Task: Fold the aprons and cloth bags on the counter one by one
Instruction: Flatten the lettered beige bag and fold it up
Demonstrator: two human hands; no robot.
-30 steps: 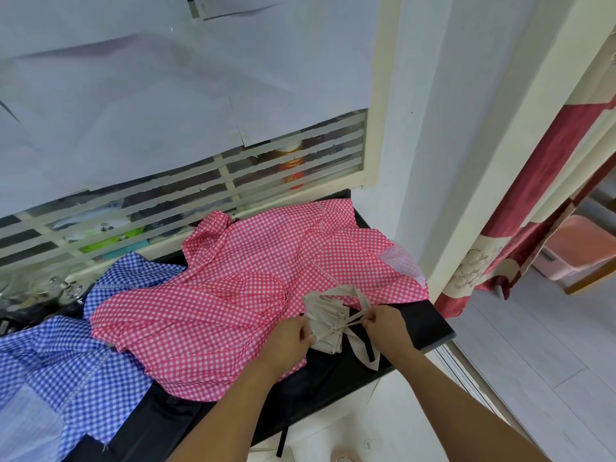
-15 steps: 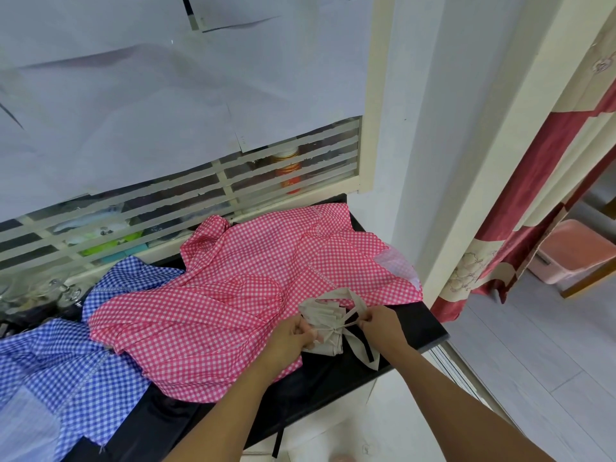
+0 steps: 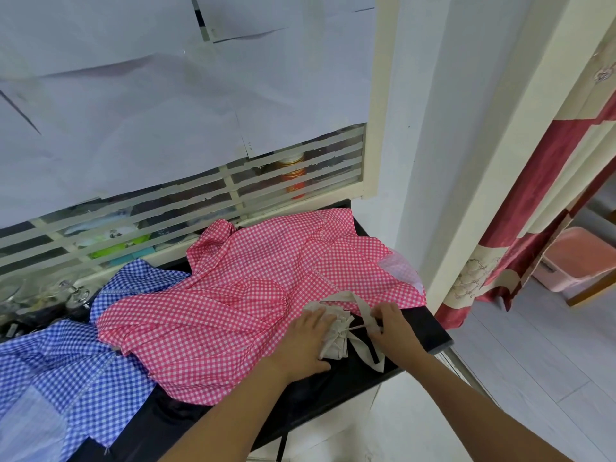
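A small beige cloth bag (image 3: 334, 341), folded into a bundle, lies on the black counter (image 3: 423, 331) at its right end. My left hand (image 3: 305, 341) lies flat on the bundle's left side with straight fingers. My right hand (image 3: 390, 325) pinches the bag's beige strap (image 3: 363, 308) just right of the bundle. A loop of strap hangs toward the counter's front edge. A red-and-white checked apron (image 3: 240, 308) lies spread and rumpled behind and left of the bag. A blue-and-white checked apron (image 3: 66, 368) lies crumpled at the far left.
Behind the counter stands a slatted window (image 3: 206, 198) with paper sheets taped above it and jars behind the glass. A white wall column (image 3: 466, 161) borders the counter's right end. A red curtain (image 3: 533, 208) and a pink bin (image 3: 580, 258) are further right.
My left hand has gone from gripping the bundle's edge to lying flat on it. My right hand still holds the strap and has drawn it slightly right.
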